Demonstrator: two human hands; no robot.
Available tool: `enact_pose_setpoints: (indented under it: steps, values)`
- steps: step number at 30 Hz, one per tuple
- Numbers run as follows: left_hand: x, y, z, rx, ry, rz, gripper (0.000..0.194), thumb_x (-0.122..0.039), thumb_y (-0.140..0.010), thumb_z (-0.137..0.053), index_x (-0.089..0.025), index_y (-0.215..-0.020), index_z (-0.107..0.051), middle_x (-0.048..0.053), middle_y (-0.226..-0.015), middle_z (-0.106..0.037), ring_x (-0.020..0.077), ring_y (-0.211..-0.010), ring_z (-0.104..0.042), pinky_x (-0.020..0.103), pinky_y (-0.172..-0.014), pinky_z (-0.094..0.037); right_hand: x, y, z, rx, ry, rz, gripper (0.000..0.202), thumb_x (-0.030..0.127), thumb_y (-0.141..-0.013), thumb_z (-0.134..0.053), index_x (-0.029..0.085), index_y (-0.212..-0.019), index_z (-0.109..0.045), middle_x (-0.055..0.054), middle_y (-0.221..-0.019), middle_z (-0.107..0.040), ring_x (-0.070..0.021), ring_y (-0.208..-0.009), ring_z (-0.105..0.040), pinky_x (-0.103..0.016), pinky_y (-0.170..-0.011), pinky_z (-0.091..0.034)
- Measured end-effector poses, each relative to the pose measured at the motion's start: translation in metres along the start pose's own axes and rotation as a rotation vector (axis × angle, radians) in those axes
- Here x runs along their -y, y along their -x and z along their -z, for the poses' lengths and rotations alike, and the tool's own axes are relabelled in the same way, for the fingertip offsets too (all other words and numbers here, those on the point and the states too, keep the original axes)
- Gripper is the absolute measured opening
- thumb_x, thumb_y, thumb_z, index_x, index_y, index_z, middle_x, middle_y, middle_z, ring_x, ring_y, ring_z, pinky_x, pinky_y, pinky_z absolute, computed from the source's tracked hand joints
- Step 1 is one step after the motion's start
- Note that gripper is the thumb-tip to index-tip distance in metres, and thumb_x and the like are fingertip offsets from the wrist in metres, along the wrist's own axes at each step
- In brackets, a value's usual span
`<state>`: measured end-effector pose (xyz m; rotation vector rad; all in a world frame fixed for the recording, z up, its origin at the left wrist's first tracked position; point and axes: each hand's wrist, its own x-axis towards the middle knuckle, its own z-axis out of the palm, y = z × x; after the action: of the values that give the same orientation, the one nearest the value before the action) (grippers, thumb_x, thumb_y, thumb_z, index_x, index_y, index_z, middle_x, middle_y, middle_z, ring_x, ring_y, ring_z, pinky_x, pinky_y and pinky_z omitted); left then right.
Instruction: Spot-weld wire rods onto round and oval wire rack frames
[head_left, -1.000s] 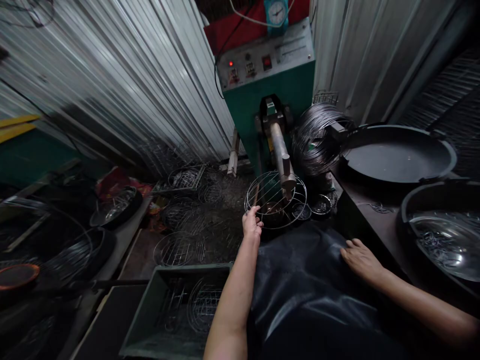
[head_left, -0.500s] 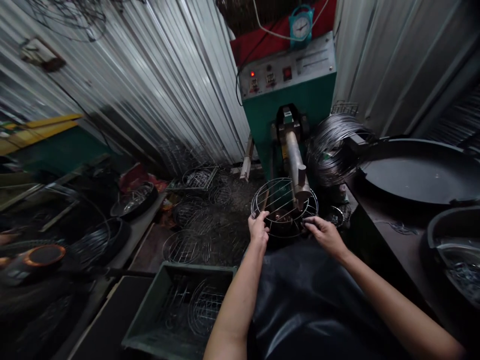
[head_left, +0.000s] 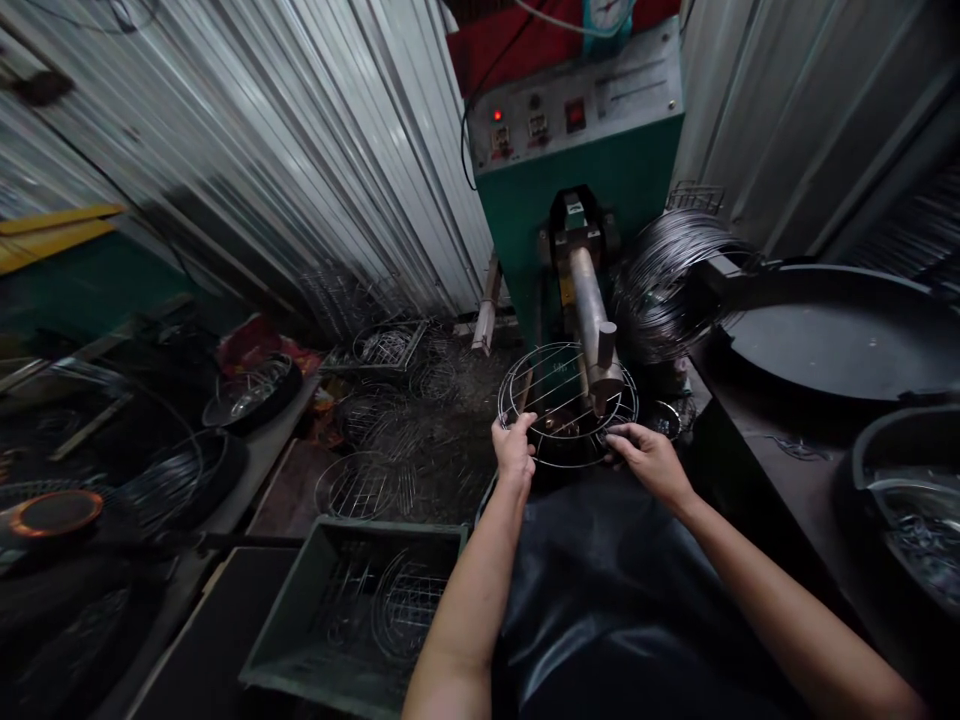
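A round wire rack (head_left: 553,392), with thin parallel bars and two rings, is held level in front of the green machine (head_left: 510,215). My left hand (head_left: 514,452) is closed on its near left rim, with the thumb on top. At the rack's right side, my right hand (head_left: 649,460) has thumb and fingers pinched together. Something small and dark, perhaps a wire piece, is at those fingertips; I cannot make out its kind. The machine's metal arm (head_left: 592,300) reaches over the rack, and its tip (head_left: 599,405) is at the right part of the rack.
Left of my arm stands a green crate (head_left: 300,610) with wire racks inside. More wire racks (head_left: 364,490) lie on the floor beyond. At right are a wire coil (head_left: 675,285), a large black pan (head_left: 840,345) and a black tub (head_left: 870,500) of small metal parts.
The view has tilted down and shifted slightly, so the machine panel sits higher. Both hands stay at the rack, which has barely moved against the machine's arm.
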<state>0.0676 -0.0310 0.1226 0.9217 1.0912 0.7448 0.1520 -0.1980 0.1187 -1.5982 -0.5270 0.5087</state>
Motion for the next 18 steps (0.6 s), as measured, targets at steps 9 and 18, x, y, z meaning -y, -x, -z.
enact_pose_setpoints:
  steps: [9, 18]
  values:
    - [0.0034, -0.0026, 0.0005, 0.004, -0.011, 0.003, 0.048, -0.028, -0.052, -0.075, -0.018, -0.090, -0.047, -0.006, -0.063, -0.046, 0.0043, -0.045, -0.042, 0.014, -0.035, -0.022, 0.0019, 0.0020, -0.0018, -0.013, -0.058, 0.012, 0.035, 0.049, -0.067, -0.065, 0.016, -0.077, -0.062, -0.001, -0.065, -0.063, -0.0134, -0.052, -0.058, -0.026, -0.050, -0.049]
    - [-0.0022, -0.0040, -0.0038, 0.009, -0.003, 0.037, 0.038, -0.028, -0.050, -0.073, -0.018, -0.072, -0.044, -0.006, -0.055, -0.045, 0.0045, -0.039, -0.040, 0.015, -0.032, -0.019, 0.0015, -0.0064, -0.0047, -0.025, -0.014, 0.043, 0.041, 0.055, -0.068, -0.063, 0.015, -0.077, -0.062, 0.000, -0.059, -0.060, -0.0128, -0.050, -0.056, -0.026, -0.051, -0.046]
